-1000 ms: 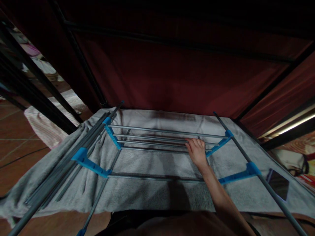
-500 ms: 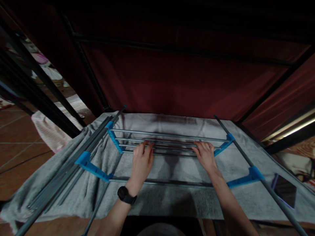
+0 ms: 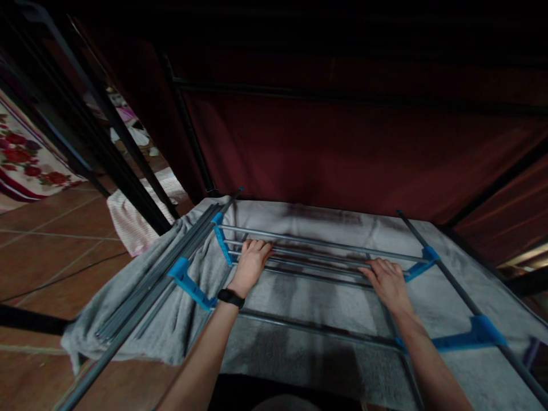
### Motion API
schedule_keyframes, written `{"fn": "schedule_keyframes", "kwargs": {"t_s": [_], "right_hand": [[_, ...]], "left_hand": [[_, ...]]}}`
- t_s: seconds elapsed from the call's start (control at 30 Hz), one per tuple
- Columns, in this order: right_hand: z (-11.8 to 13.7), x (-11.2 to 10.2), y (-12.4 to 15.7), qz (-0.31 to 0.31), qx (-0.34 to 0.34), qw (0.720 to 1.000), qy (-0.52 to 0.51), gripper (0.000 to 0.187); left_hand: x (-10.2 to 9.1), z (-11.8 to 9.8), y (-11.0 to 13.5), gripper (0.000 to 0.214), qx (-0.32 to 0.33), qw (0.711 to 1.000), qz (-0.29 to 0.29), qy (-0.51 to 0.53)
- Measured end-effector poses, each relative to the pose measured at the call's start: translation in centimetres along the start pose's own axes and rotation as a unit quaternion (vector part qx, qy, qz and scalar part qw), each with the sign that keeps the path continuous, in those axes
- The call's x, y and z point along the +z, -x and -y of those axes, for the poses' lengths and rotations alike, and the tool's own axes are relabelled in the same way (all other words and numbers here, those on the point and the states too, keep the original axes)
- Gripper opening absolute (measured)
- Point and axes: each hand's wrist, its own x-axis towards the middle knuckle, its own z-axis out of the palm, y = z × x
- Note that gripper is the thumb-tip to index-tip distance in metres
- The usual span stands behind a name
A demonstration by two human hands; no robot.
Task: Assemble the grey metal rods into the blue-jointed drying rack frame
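Note:
A rack frame of grey metal tubes joined by blue plastic brackets lies before me. Several thin cross tubes (image 3: 319, 257) run between the far left bracket (image 3: 222, 240) and the far right bracket (image 3: 423, 264). My left hand (image 3: 251, 265), with a dark band at the wrist, is closed over these tubes near their left end. Toward the right end, my right hand (image 3: 389, 285) curls its fingers over them too. Which tubes each hand grips is partly hidden under the fingers. Closer to me, a single cross tube (image 3: 308, 327) joins the near left bracket (image 3: 190, 283) and near right bracket (image 3: 468, 335).
Loose grey tubes (image 3: 158, 268) lie bundled at the left on a grey blanket (image 3: 295, 357). A dark red cloth panel (image 3: 325, 154) with black bars stands behind. Tiled floor (image 3: 55, 262), black posts and a striped cloth (image 3: 131, 220) are at the left.
The view has swung left, so the frame appears farther right. My left hand has shifted along the tubes toward the far left bracket. My right hand stays near the right end.

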Motion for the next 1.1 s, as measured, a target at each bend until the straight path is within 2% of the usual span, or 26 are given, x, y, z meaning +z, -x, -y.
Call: {"fn": "schedule_keyframes", "kwargs": {"t_s": [0.4, 0.47, 0.57, 0.63, 0.7, 0.8, 0.87, 0.93, 1.03, 1.1], "right_hand": [[-0.2, -0.4, -0.4, 0.022, -0.006, 1.0, -0.019, 0.047], [-0.1, -0.4, -0.3, 0.017, -0.002, 0.999, -0.037, 0.046], [0.5, -0.4, 0.3, -0.026, 0.017, 0.998, -0.051, 0.045], [1.4, -0.2, 1.2, -0.078, 0.042, 0.995, -0.054, 0.044], [2.8, 0.1, 2.3, -0.12, 0.057, 0.989, -0.068, 0.04], [5.8, 1.0, 3.7, -0.132, 0.039, 0.985, -0.105, 0.033], [8.4, 1.7, 4.0, -0.111, 0.01, 0.985, -0.131, 0.033], [11.4, 2.4, 3.5, -0.065, -0.025, 0.984, -0.165, 0.035], [16.2, 3.3, 1.1, -0.002, -0.045, 0.979, -0.197, 0.04], [19.2, 3.8, -1.2, 0.032, -0.067, 0.972, -0.221, 0.042]], "left_hand": [[0.4, 0.1, -0.2, 0.025, 0.001, 0.999, -0.011, 0.032], [0.5, -0.1, -0.1, 0.025, 0.005, 0.999, -0.029, 0.044], [0.7, -0.7, 0.9, 0.028, -0.005, 0.993, -0.095, 0.068], [1.3, -1.2, 2.4, 0.027, -0.051, 0.984, -0.153, 0.08], [2.3, -1.3, 4.3, 0.024, -0.136, 0.965, -0.204, 0.097], [4.1, -0.1, 6.9, 0.022, -0.315, 0.9, -0.271, 0.134], [5.2, 1.6, 7.4, 0.032, -0.411, 0.85, -0.289, 0.156], [6.0, 3.4, 7.0, 0.041, -0.47, 0.817, -0.281, 0.182], [6.7, 5.7, 5.4, 0.04, -0.511, 0.791, -0.258, 0.218], [7.1, 6.7, 4.5, 0.031, -0.512, 0.789, -0.246, 0.234]]}}
